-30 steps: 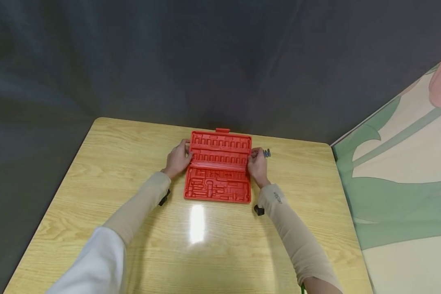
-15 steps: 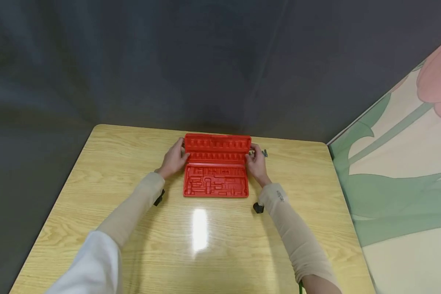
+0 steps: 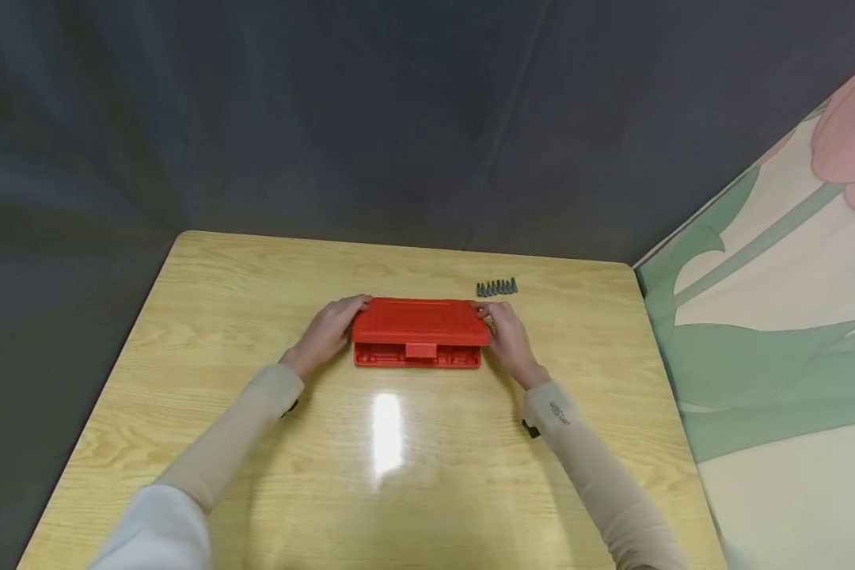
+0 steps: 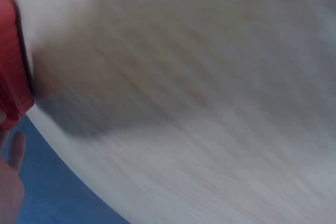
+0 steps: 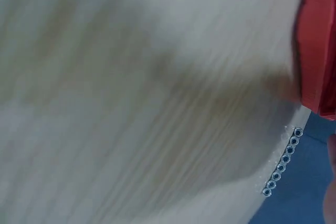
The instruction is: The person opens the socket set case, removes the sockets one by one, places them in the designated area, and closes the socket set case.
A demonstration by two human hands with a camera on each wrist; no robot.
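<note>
On the wooden table (image 3: 185, 380), the red case (image 3: 419, 321), earlier open, now seems closed, both hands' fingers (image 3: 349, 305) gripping it.

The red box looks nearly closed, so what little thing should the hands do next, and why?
Probably press the lid down until it snaps. The red box lies on the table with its lid folded over but a gap along the front by the latch. The left hand and right hand hold its ends.
</note>
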